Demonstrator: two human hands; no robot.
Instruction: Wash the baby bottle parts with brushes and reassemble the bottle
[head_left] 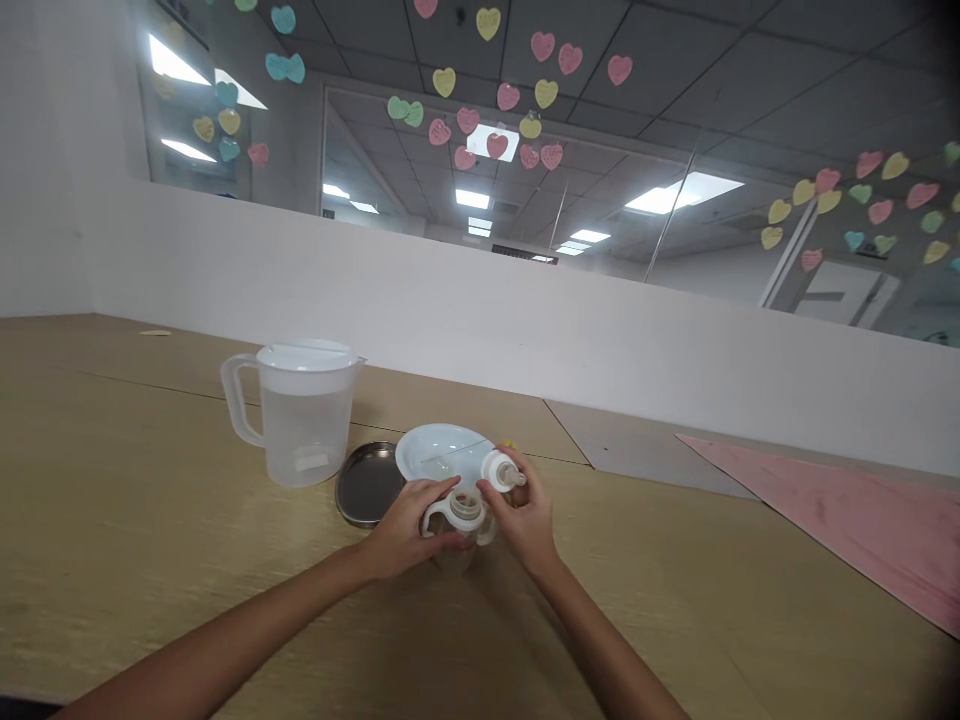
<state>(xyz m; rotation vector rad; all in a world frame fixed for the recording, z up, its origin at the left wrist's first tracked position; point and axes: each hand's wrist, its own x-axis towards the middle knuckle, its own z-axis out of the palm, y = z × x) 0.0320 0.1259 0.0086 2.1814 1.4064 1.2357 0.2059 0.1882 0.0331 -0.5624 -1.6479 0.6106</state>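
A baby bottle (466, 507) with white side handles and an uncovered mouth stands upright in front of me. My left hand (407, 530) is closed around its left side by the handle. Just above and right of the bottle's mouth, my right hand (529, 515) pinches a white bottle cap with a clear nipple (498, 470), tilted to the right. The cap is apart from the bottle. Behind both hands lies a white bowl (427, 440), its near rim partly hidden. A round metal tray (369, 485) sits left of the bowl, beside my left hand.
A clear plastic pitcher (307, 420) with a white lid stands at the back left of the wooden table (187, 560). Something small and yellow (508, 444) shows behind my right hand. A pink sheet (847, 510) covers the right side, and a white wall (450, 300) rises behind.
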